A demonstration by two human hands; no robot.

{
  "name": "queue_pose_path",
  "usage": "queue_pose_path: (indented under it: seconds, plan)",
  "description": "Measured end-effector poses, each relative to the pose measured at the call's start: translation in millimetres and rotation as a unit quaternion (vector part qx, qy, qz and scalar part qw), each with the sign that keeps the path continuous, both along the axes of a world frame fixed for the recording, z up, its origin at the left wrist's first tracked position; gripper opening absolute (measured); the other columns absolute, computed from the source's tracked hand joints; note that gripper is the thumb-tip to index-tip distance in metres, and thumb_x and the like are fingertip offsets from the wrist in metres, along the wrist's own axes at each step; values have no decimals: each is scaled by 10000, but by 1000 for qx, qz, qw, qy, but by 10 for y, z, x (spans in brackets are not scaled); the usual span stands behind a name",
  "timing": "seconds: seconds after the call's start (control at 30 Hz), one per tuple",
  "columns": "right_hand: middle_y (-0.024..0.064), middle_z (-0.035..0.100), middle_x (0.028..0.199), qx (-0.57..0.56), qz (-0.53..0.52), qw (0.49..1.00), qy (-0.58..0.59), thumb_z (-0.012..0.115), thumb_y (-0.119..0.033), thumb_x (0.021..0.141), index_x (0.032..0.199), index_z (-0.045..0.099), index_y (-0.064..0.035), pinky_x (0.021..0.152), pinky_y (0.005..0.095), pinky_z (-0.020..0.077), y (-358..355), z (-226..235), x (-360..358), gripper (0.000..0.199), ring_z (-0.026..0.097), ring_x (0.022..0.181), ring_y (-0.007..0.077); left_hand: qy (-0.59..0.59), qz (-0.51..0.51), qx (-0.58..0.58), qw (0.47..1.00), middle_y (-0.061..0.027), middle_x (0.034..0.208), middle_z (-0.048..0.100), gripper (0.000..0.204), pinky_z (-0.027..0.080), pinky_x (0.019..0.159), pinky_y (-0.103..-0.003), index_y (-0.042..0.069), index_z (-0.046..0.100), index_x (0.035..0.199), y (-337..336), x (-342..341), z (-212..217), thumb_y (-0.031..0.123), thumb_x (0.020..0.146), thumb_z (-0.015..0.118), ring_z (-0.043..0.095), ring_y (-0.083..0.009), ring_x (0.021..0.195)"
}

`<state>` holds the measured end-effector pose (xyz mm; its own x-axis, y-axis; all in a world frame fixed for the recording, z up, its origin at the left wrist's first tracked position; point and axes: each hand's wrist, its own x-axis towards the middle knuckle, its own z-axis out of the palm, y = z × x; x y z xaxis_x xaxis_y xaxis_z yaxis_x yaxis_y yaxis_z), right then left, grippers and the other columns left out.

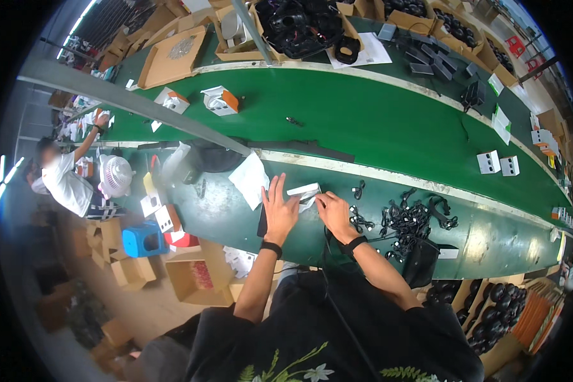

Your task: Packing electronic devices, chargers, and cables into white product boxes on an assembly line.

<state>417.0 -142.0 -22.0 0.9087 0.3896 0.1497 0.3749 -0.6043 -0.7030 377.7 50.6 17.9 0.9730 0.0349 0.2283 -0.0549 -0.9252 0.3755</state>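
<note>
A small white box (304, 189), with what looks like a loose flap, lies on the green workbench between my hands. My left hand (280, 213) has its fingers stretched out, and its thumb reaches to the near side of the box. With bent fingers, my right hand (334, 213) pinches the box's near right edge. Left of my left hand is a crumpled white sheet or bag (251, 179). A heap of black cables (410, 219) spreads to the right of my right hand, with one coiled cable (358, 189) apart from it. Both wrists wear black bands.
Beyond the bench runs a green conveyor belt (363, 114) carrying white-and-orange boxes (221, 101). A slanting grey metal bar (140, 102) crosses the left side. A black pouch (421, 264) hangs at the near edge. A co-worker (67, 178) is beside a fan (115, 176).
</note>
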Motion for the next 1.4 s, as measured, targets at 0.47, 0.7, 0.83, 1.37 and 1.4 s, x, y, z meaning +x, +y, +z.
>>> queue_pose_path:
  seconds: [0.47,0.7,0.83,1.37,1.4]
  plan:
    - [112,742,878,-131,4,990,-49,711,-242,1022,971,714,-81,622,453,604,385,-35,12,169,760,750,335,50,23,-6,998,-112,1321,656,188,455,1117,-545,87,815,1013,-31,15,-233,193,857,806,606,-342,1275]
    - [198,716,851,35,-19,999,24,659,-229,1063,887,681,-23,633,501,539,220,400,-29,273,701,729,435,-40,112,-30,992,-125,1305,648,224,610,774,-450,67,673,1049,-123,38,-413,87,857,788,681,-366,1101]
    - [225,688,811,68,-65,995,34,627,-194,1042,907,642,-15,672,548,536,348,341,86,225,685,764,478,-13,197,-146,969,-149,1456,589,488,613,814,-493,96,555,1127,-71,-81,-448,140,790,904,684,-402,1178]
    - [71,750,1027,-50,119,977,-172,801,-153,922,1056,729,-64,904,463,496,472,163,356,177,624,1028,302,-23,316,-325,891,-113,1086,783,432,585,767,-398,73,628,1260,-144,-70,-628,76,883,836,753,-298,895]
    - [41,754,1051,-68,113,977,-169,804,-160,914,1021,747,-74,919,468,485,499,133,376,149,616,1072,284,-56,300,-322,896,-118,1064,766,411,585,756,-388,53,653,1229,-129,-62,-653,65,875,861,741,-274,877]
